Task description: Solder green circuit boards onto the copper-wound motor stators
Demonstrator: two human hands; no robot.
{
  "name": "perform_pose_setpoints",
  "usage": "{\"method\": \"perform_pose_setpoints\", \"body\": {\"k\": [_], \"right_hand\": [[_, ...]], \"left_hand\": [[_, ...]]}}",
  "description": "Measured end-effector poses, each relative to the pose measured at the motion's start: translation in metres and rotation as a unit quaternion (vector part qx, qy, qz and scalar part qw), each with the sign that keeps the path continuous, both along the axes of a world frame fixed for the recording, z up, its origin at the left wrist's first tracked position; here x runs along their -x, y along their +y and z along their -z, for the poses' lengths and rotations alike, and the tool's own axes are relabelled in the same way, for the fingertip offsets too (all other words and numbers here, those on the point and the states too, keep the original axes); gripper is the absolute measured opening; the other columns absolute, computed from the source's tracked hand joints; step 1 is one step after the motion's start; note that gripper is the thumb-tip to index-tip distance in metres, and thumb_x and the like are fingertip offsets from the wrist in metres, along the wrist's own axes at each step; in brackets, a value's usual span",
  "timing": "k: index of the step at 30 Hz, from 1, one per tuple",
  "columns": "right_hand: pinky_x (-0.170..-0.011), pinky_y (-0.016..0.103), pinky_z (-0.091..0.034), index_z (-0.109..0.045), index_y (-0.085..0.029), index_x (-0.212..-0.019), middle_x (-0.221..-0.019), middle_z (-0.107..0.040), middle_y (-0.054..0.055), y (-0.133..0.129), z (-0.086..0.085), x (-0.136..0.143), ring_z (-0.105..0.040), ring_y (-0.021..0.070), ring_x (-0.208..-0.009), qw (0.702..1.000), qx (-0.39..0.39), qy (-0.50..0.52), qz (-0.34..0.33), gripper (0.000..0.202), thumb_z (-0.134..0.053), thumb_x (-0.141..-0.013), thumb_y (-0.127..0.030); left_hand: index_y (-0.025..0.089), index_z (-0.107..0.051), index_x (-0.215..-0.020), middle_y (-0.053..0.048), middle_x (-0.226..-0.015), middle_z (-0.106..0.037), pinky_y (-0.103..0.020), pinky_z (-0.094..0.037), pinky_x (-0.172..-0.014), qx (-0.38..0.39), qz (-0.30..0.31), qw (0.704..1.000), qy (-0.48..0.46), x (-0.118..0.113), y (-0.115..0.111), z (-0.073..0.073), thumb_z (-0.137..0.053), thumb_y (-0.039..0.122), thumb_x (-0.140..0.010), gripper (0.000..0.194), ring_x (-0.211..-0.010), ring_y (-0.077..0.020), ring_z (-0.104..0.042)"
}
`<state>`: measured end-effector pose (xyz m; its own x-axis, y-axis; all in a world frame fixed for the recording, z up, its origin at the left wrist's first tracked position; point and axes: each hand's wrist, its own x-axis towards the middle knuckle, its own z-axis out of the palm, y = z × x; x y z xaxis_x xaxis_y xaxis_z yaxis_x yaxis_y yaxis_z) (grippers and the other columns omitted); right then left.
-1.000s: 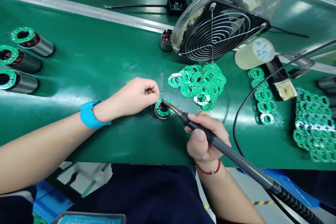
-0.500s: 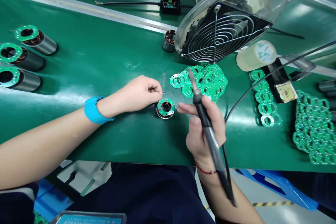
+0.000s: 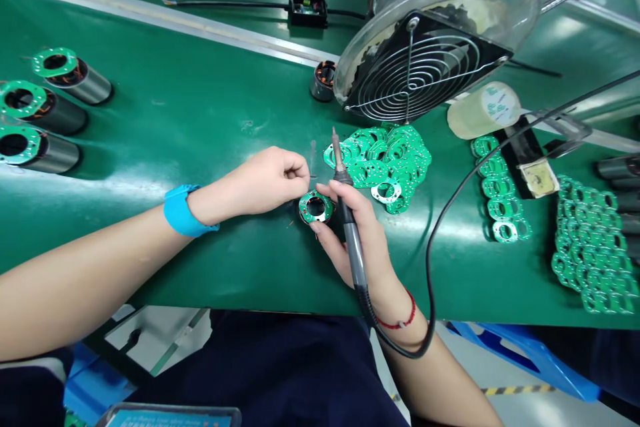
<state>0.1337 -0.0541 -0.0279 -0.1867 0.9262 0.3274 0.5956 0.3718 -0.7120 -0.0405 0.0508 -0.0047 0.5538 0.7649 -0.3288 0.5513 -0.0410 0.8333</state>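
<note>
A motor stator topped with a green ring board [image 3: 316, 207] stands upright on the green table between my hands. My left hand [image 3: 277, 177] is closed at its upper left, thumb and forefinger pinched together; what they hold, if anything, is too small to see. My right hand [image 3: 357, 227] holds a soldering iron [image 3: 354, 247] between its fingers, the tip pointing up and away from the stator. The thumb and a fingertip of that hand are at the stator's right side. A pile of green ring boards [image 3: 385, 157] lies just beyond the iron.
A fan in a clear hood [image 3: 413, 73] hangs over the back. Three stators [image 3: 57, 107] lie at the left. Further right are a tape roll [image 3: 483, 110], a row of boards [image 3: 497, 187] and stacked boards [image 3: 595, 247]. The iron's cable [image 3: 431, 280] loops by my right forearm.
My right hand has moved left to the stator, and the iron has swung left and turned more upright. The view has shifted slightly. My left hand stays nearly in place.
</note>
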Motion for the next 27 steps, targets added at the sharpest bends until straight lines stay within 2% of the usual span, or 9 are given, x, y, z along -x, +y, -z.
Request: {"method": "perform_pose_setpoints", "body": {"k": [10,14,16,18,21,24,27], "right_hand": [[-0.095,0.044,-0.056,-0.044,-0.026,-0.138,-0.119,-0.070,0.008,0.000,-0.002,0.001,-0.066,0.0249,-0.115,0.999,-0.017,-0.030,0.008,0.050,-0.062,-0.092,-0.022],[-0.093,0.045,-0.057,-0.047,-0.026,-0.138,-0.115,-0.073,0.008,-0.002,-0.003,-0.001,-0.068,0.0249,-0.112,0.997,-0.061,-0.034,0.027,0.044,-0.056,-0.095,-0.020],[-0.087,0.043,-0.059,-0.049,-0.027,-0.138,-0.108,-0.075,0.006,-0.005,-0.003,-0.003,-0.071,0.0229,-0.101,0.993,-0.102,0.004,0.053,0.042,-0.052,-0.097,-0.022],[-0.074,0.039,-0.060,-0.054,-0.027,-0.135,-0.094,-0.075,0.003,-0.010,-0.002,-0.006,-0.073,0.0203,-0.080,0.985,-0.137,0.054,0.084,0.037,-0.051,-0.098,-0.028],[-0.053,0.033,-0.054,-0.064,-0.026,-0.122,-0.071,-0.068,-0.001,-0.016,0.000,-0.010,-0.063,0.0157,-0.052,0.977,-0.164,0.094,0.099,0.030,-0.047,-0.099,-0.035],[-0.046,0.031,-0.050,-0.068,-0.024,-0.108,-0.062,-0.062,-0.002,-0.018,0.000,-0.011,-0.056,0.0141,-0.044,0.977,-0.166,0.101,0.082,0.030,-0.043,-0.099,-0.037],[-0.046,0.031,-0.051,-0.069,-0.023,-0.102,-0.063,-0.064,-0.001,-0.017,0.000,-0.010,-0.058,0.0141,-0.045,0.979,-0.155,0.106,0.079,0.030,-0.043,-0.099,-0.037]], "left_hand": [[0.016,-0.059,-0.067,0.002,-0.064,-0.058,-0.025,-0.039,-0.059,-0.015,0.017,0.999,-0.031,0.006,-0.001,0.003,-0.049,0.027,-0.070,0.015,-0.061,-0.0109,-0.049],[0.017,-0.058,-0.067,0.003,-0.063,-0.057,-0.026,-0.039,-0.058,-0.017,0.015,0.999,-0.026,0.004,-0.001,0.004,-0.048,0.027,-0.069,0.015,-0.060,-0.0106,-0.047],[0.017,-0.058,-0.068,0.003,-0.063,-0.056,-0.026,-0.038,-0.058,-0.010,0.013,1.000,-0.027,0.004,-0.002,0.004,-0.048,0.028,-0.070,0.015,-0.059,-0.0105,-0.046],[0.017,-0.057,-0.068,0.003,-0.063,-0.056,-0.026,-0.037,-0.057,-0.002,0.010,1.000,-0.027,0.004,-0.002,0.005,-0.049,0.029,-0.070,0.014,-0.059,-0.0103,-0.045],[0.017,-0.056,-0.068,0.004,-0.062,-0.054,-0.026,-0.036,-0.057,0.003,0.007,1.000,-0.025,0.005,-0.002,0.005,-0.050,0.028,-0.070,0.013,-0.058,-0.0101,-0.044],[0.017,-0.056,-0.067,0.004,-0.061,-0.053,-0.026,-0.036,-0.056,0.000,0.007,1.000,-0.020,0.005,-0.002,0.004,-0.050,0.027,-0.071,0.012,-0.058,-0.0100,-0.043],[0.017,-0.056,-0.068,0.004,-0.061,-0.054,-0.026,-0.036,-0.056,-0.002,0.009,1.000,-0.021,0.005,-0.002,0.004,-0.050,0.028,-0.071,0.013,-0.058,-0.0103,-0.044]]}}
